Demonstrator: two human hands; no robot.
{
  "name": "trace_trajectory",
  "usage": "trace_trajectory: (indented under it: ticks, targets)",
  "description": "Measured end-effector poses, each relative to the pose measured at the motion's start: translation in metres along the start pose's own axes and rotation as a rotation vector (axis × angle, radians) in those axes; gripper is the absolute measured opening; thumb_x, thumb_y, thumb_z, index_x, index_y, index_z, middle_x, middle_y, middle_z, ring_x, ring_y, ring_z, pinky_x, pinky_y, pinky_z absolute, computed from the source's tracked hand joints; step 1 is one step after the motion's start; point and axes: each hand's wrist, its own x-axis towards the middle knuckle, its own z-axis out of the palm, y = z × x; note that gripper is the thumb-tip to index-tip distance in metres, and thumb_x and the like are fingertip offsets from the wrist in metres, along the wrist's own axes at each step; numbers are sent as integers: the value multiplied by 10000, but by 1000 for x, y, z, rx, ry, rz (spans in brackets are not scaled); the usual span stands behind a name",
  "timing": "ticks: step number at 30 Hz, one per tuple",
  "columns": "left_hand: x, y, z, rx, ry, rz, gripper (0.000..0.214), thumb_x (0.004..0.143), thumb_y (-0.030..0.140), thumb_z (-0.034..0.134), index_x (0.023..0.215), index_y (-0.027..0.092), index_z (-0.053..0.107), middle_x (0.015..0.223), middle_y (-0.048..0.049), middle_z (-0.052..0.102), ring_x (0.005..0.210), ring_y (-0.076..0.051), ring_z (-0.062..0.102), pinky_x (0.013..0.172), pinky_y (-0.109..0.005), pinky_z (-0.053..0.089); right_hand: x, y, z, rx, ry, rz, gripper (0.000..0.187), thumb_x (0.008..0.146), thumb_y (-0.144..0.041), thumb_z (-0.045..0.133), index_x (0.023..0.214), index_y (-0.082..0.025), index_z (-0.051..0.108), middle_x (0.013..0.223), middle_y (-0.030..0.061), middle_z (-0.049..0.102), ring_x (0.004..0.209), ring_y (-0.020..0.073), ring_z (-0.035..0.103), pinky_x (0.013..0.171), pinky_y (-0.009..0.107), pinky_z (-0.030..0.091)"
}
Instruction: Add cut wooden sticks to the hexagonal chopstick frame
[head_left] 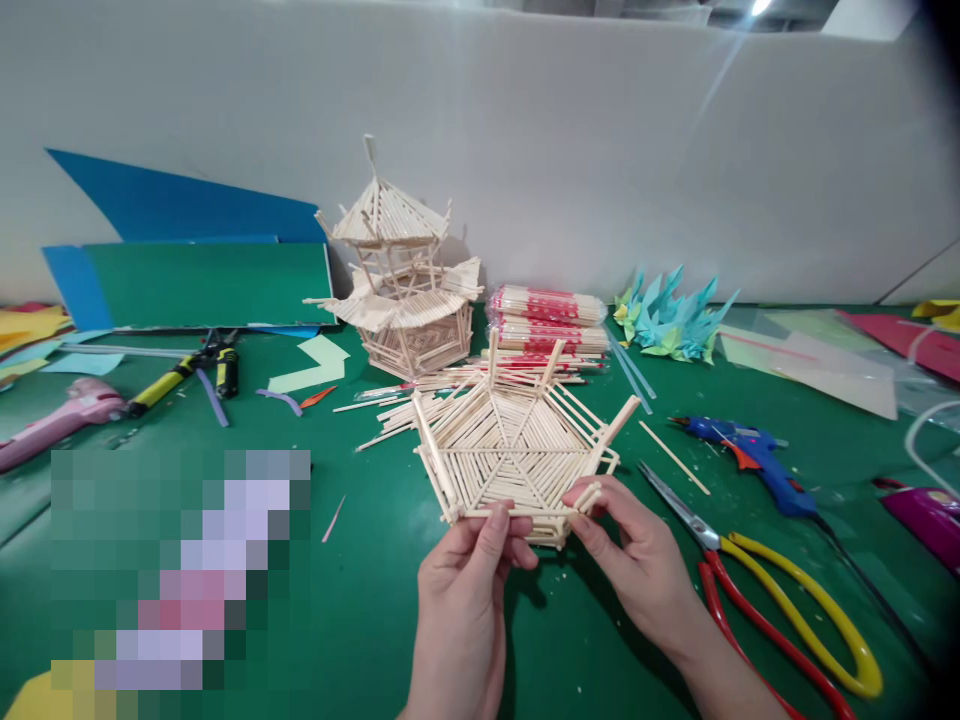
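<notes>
A hexagonal roof piece made of thin wooden sticks is tilted up off the green table. My left hand pinches its near edge with thumb and fingers closed on the sticks. At the near right corner my right hand grips the roof piece too, fingertips closed on short stick ends. Behind the piece stands a finished two-tier stick pagoda.
Loose sticks and wrapped chopstick packs lie behind the roof. Red-and-yellow shears and a blue glue gun lie at the right. Yellow-handled cutters, a pink glue gun, coloured card sheets and paper cranes surround.
</notes>
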Motion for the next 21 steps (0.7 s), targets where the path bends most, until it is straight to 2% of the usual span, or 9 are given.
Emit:
trace_trajectory:
  ticks: [6, 21]
  targets:
    - [0, 1, 2, -25, 16, -5, 196, 608, 279, 770, 636, 103, 689, 617, -45, 683, 488, -84, 565, 527, -185, 465, 1, 0, 0, -12, -12, -8, 103, 845, -260, 502, 868, -206, 587, 888, 60, 597, 853, 183, 575, 755, 303, 482]
    - [-2, 1, 1, -74, 16, -11, 185, 618, 273, 770, 660, 108, 698, 616, -46, 691, 513, -96, 597, 561, -188, 483, -1, 0, 1, -14, 3, 10, 66, 839, -236, 524, 847, -221, 588, 877, 35, 597, 853, 168, 577, 752, 262, 479]
